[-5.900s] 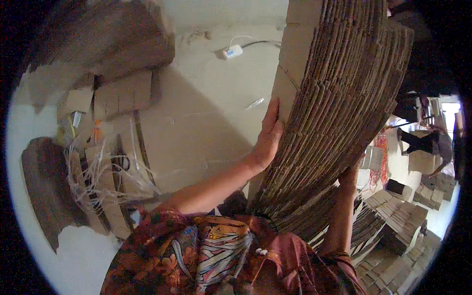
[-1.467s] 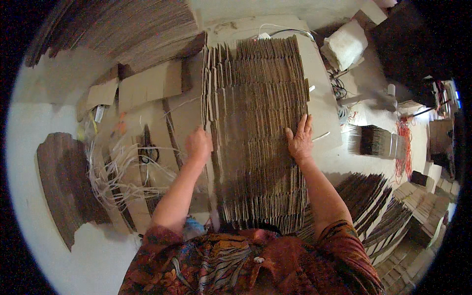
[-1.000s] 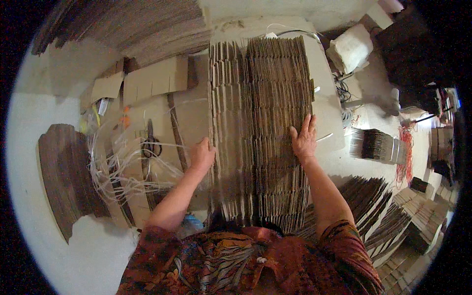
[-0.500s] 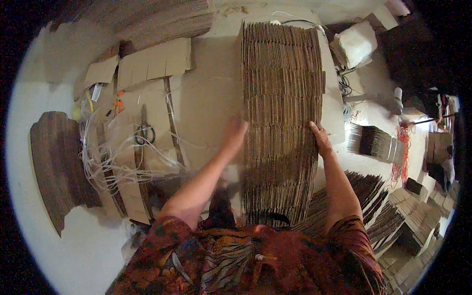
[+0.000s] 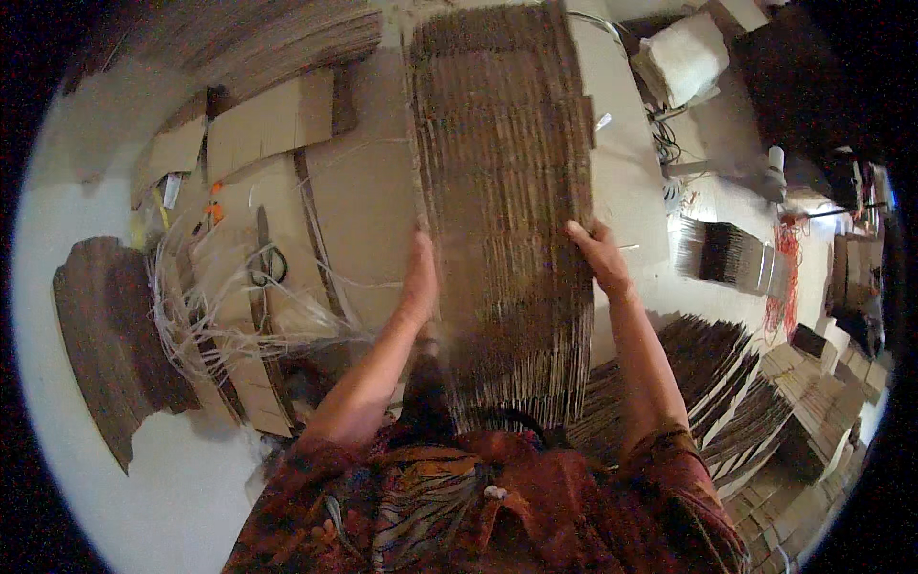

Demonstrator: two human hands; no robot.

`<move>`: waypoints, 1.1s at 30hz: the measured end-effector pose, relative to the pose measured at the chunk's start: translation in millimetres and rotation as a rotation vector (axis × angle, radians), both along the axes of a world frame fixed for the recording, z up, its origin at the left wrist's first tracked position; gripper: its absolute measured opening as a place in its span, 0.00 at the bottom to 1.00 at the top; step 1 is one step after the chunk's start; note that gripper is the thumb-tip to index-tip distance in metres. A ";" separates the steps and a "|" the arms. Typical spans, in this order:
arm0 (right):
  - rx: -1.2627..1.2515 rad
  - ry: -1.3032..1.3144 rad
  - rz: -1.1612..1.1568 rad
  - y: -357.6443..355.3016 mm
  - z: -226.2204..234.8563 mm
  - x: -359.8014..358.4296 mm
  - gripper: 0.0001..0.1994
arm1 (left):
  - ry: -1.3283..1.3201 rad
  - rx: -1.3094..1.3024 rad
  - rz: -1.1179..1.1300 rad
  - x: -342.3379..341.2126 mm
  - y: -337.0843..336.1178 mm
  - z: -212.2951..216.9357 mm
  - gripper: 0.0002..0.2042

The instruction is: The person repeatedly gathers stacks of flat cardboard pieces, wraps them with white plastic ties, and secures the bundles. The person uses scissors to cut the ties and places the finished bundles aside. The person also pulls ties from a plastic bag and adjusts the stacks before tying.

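Note:
A long row of folded brown cardboard pieces (image 5: pixel 507 191), packed tightly edge up, stretches away from my body, its left side tipped up a little. My left hand (image 5: pixel 419 277) presses along its left side, fingers stretched along the cardboard. At the right side my right hand (image 5: pixel 601 256) grips the edge, with the thumb on top and the other fingers partly hidden. Between them the two hands hold the row. Its near end reaches down to my patterned clothing, and part of that end is blurred.
Left of the row lie scissors (image 5: pixel 267 258), a tangle of clear plastic strips (image 5: pixel 206 320) and flat cardboard pieces (image 5: pixel 268 129). More cardboard stacks stand at far left (image 5: pixel 115 335) and lower right (image 5: pixel 708 383). A strapped bundle (image 5: pixel 732 256) and red string (image 5: pixel 786 277) lie to the right.
The cardboard row has shifted left and away from me, its left side tipping up. Both hands have moved left with it; the left now lies along its side.

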State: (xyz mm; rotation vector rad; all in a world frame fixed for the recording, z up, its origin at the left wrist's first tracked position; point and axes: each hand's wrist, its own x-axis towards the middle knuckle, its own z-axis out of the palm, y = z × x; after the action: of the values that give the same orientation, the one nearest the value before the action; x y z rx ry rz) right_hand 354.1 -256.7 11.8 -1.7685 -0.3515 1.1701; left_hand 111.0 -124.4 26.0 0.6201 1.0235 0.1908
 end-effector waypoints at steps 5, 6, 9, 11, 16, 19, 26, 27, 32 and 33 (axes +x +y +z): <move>0.045 -0.019 0.048 22.4 -25.5 14.9 0.23 | 0.071 0.262 0.115 20.3 16.1 -30.2 0.31; 0.040 -0.009 0.036 20.3 -24.6 16.5 0.23 | 0.089 0.326 0.119 24.1 16.4 -34.3 0.31; -0.034 -0.084 0.030 10.9 -62.1 35.1 0.24 | 0.139 0.484 0.096 35.6 13.2 -42.0 0.30; 0.036 -0.048 0.021 14.9 -44.9 29.8 0.24 | 0.182 0.568 0.084 35.5 14.4 -48.5 0.30; 0.080 -0.002 0.075 19.4 -17.5 27.7 0.30 | 0.290 0.729 0.002 26.0 18.2 -66.3 0.30; -0.004 -0.050 0.110 11.3 -29.6 23.8 0.31 | 0.378 0.854 -0.049 12.2 16.2 -76.4 0.31; 0.044 -0.204 0.064 5.3 -39.5 -3.0 0.26 | 0.622 1.567 -0.452 18.8 28.5 -34.4 0.29; 0.072 -0.204 0.066 5.2 -48.4 -4.5 0.26 | 0.597 1.698 -0.566 34.1 29.0 -13.4 0.29; 0.143 -0.150 0.095 15.2 -36.0 -4.3 0.25 | 0.156 1.777 -0.845 140.4 23.3 11.2 0.30; 0.188 -0.286 0.172 9.5 -43.5 1.4 0.25 | 0.098 1.847 -0.883 158.9 17.8 8.2 0.30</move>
State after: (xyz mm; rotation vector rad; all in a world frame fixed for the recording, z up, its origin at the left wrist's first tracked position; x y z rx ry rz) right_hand 355.5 -247.1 -31.7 -1.7660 -0.7711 0.9651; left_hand 269.9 -106.6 34.2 2.6748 0.2965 0.2838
